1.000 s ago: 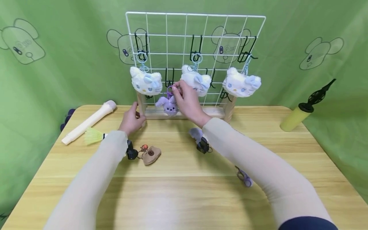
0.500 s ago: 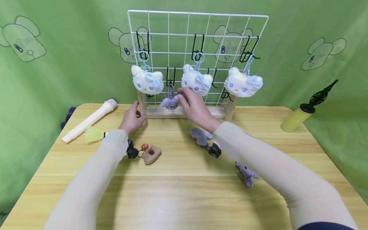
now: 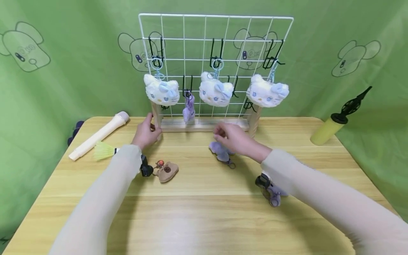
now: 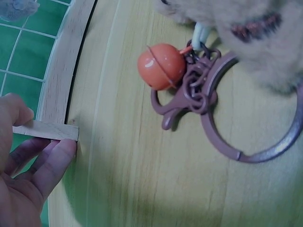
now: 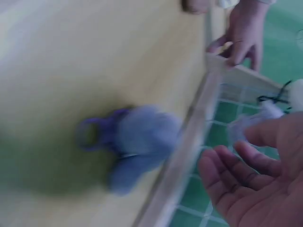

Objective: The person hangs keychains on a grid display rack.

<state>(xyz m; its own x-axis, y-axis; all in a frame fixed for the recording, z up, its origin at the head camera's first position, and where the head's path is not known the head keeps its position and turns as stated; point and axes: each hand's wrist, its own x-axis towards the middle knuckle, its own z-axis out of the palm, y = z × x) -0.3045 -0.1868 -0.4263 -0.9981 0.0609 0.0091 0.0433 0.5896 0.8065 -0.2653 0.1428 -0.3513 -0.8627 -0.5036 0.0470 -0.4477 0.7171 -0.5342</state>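
Observation:
My left hand [image 3: 146, 134] grips the left wooden foot [image 4: 59, 130] of the white wire grid rack [image 3: 216, 16], thumb on one side and fingers on the other. My right hand [image 3: 234, 138] is in the air with loosely bent fingers and nothing in them. Just below it, a purple plush keychain [image 3: 221, 152] lies on the table, partly covered in the head view and blurred in the right wrist view. A small purple plush keychain [image 3: 189, 112] hangs from a black hook [image 3: 187, 92] in the rack's lower row.
White plush cat heads [image 3: 162, 92] hang along the upper hooks. A brown plush keychain [image 3: 167, 171] with an orange bell [image 4: 162, 66] and another purple keychain [image 3: 272, 196] lie nearer. A white microphone-shaped tube [image 3: 99, 135], yellow shuttlecock [image 3: 104, 150] and yellow pump [image 3: 328, 131] are at the sides.
My right hand has let go of the small purple plush keychain, which now hangs from the hook, and has moved down and right above the table. My left hand stays on the rack.

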